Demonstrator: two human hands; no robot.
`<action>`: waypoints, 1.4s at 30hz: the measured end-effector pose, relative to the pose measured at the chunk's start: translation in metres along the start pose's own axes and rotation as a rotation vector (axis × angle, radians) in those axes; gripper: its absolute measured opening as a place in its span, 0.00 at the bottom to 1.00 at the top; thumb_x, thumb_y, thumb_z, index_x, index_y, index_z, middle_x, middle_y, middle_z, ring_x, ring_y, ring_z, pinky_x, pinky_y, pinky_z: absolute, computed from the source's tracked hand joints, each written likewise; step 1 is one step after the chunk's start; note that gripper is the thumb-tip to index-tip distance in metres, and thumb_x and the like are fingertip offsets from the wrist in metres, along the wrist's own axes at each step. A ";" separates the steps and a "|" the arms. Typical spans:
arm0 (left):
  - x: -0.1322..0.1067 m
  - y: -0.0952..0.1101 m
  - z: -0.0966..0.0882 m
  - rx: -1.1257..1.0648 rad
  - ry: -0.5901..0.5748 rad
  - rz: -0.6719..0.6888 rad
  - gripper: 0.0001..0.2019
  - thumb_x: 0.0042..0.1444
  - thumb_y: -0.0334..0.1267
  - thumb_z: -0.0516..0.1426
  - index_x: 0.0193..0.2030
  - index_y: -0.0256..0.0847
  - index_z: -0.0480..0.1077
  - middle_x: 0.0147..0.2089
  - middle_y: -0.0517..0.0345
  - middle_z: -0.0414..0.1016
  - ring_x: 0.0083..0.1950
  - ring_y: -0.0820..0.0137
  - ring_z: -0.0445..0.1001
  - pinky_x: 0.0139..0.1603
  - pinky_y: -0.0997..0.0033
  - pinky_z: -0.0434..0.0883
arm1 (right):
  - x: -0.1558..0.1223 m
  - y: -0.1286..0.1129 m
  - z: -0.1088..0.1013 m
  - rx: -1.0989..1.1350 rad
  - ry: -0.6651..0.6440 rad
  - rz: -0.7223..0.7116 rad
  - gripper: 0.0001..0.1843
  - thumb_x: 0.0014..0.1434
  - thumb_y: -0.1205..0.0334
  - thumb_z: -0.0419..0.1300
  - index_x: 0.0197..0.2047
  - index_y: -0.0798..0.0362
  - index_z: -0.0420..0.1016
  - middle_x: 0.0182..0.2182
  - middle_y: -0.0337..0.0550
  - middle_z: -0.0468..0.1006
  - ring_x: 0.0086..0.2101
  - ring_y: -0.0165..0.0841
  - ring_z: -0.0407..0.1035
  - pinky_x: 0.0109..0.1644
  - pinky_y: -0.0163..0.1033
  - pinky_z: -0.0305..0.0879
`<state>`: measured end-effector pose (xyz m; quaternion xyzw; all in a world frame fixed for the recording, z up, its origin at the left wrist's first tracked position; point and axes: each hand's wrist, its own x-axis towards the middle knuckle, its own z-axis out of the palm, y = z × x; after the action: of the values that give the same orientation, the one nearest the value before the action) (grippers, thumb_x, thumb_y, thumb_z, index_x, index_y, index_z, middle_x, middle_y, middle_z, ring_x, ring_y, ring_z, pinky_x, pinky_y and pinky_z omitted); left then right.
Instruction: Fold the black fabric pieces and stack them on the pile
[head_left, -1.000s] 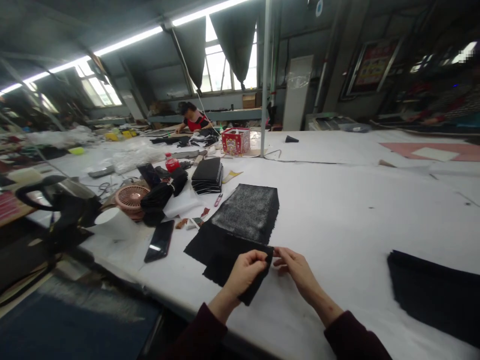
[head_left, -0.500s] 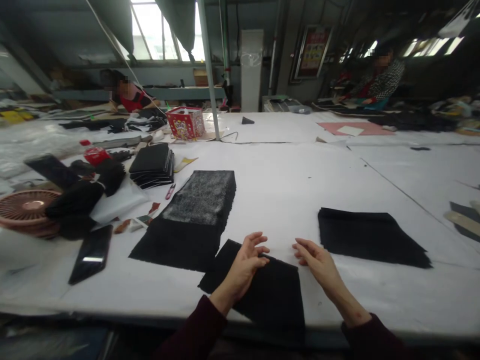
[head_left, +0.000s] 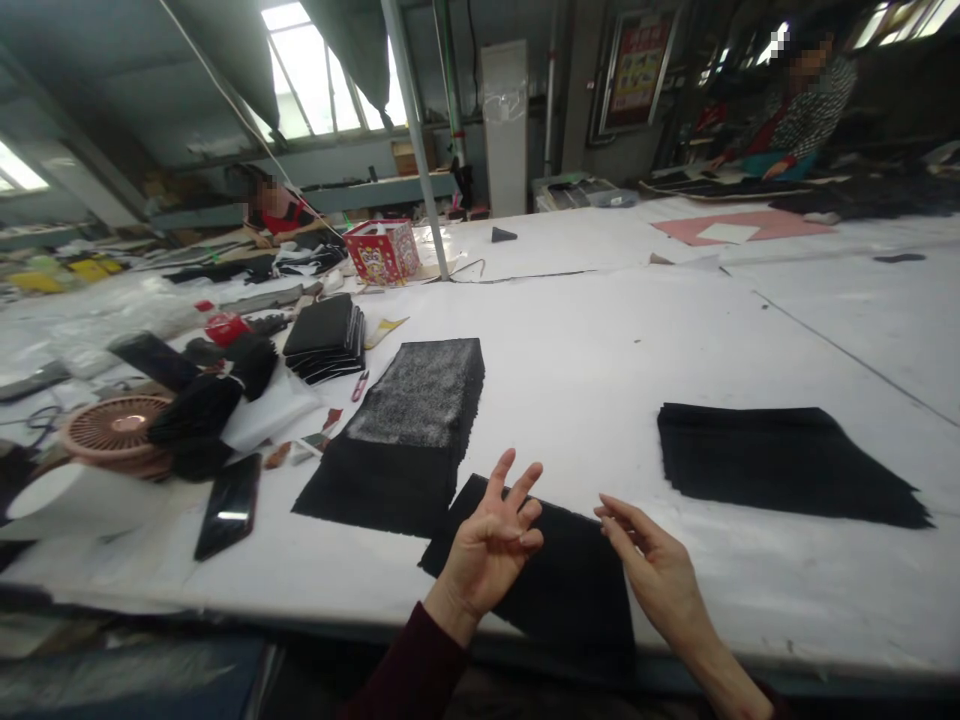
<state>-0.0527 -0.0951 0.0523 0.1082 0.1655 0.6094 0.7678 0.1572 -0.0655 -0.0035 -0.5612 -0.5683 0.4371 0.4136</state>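
Observation:
A single black fabric piece (head_left: 570, 585) lies at the table's front edge, partly hanging over it. My left hand (head_left: 495, 545) is above its left part, palm turned up, two fingers raised and the others curled, holding nothing. Beside the piece's upper right corner is my right hand (head_left: 660, 565), fingers bent with the thumb near them; whether they touch the cloth I cannot tell. Left of the hands lies a stack of black fabric (head_left: 382, 480) with a greyish, speckled upper part (head_left: 420, 385). Further right rests another black fabric stack (head_left: 787, 465), its edges slightly fanned.
On the left are a phone (head_left: 229, 508), a pink fan (head_left: 120, 425), small pink snips (head_left: 360, 386) and a folded dark stack (head_left: 326, 335). A red patterned box (head_left: 381, 250) stands by a pole (head_left: 420, 150). Two people work behind, at left and right.
The view has shifted, moving the scene slightly to the right. My left hand has turned palm up and raised two fingers. The right hand has come nearer the fabric's corner.

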 end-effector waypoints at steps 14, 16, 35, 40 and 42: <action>-0.010 -0.001 0.008 0.223 -0.126 0.048 0.52 0.36 0.17 0.58 0.68 0.61 0.51 0.65 0.54 0.60 0.40 0.76 0.64 0.30 0.81 0.64 | -0.028 -0.031 0.009 -0.059 -0.100 -0.282 0.13 0.65 0.56 0.57 0.51 0.47 0.75 0.44 0.43 0.79 0.44 0.34 0.73 0.50 0.37 0.70; -0.010 -0.001 0.009 0.265 -0.156 0.058 0.53 0.36 0.18 0.60 0.68 0.62 0.51 0.65 0.54 0.60 0.39 0.76 0.65 0.30 0.81 0.65 | -0.034 -0.037 0.010 -0.059 -0.117 -0.328 0.13 0.65 0.58 0.57 0.51 0.46 0.75 0.44 0.42 0.79 0.43 0.33 0.74 0.49 0.36 0.70; -0.032 -0.008 0.025 0.975 -0.276 0.348 0.45 0.58 0.25 0.58 0.70 0.70 0.40 0.74 0.50 0.40 0.50 0.68 0.70 0.41 0.69 0.72 | -0.064 -0.082 0.007 -0.010 -0.215 -0.441 0.08 0.64 0.65 0.56 0.42 0.49 0.77 0.33 0.40 0.78 0.33 0.31 0.72 0.36 0.34 0.68; -0.035 -0.011 0.029 1.082 -0.274 0.414 0.45 0.58 0.22 0.55 0.70 0.71 0.39 0.74 0.50 0.41 0.51 0.66 0.71 0.42 0.67 0.73 | -0.066 -0.084 0.007 -0.052 -0.174 -0.449 0.10 0.64 0.64 0.56 0.42 0.49 0.79 0.33 0.42 0.80 0.31 0.32 0.73 0.35 0.34 0.69; -0.036 -0.012 0.030 1.098 -0.269 0.426 0.45 0.58 0.22 0.54 0.70 0.71 0.39 0.74 0.51 0.41 0.51 0.66 0.71 0.42 0.67 0.74 | -0.066 -0.084 0.007 -0.057 -0.146 -0.443 0.10 0.63 0.64 0.56 0.41 0.49 0.79 0.32 0.42 0.80 0.31 0.32 0.74 0.34 0.33 0.69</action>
<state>-0.0371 -0.1316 0.0799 0.5955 0.3319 0.5564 0.4749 0.1290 -0.1311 0.0770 -0.4013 -0.7181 0.3590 0.4409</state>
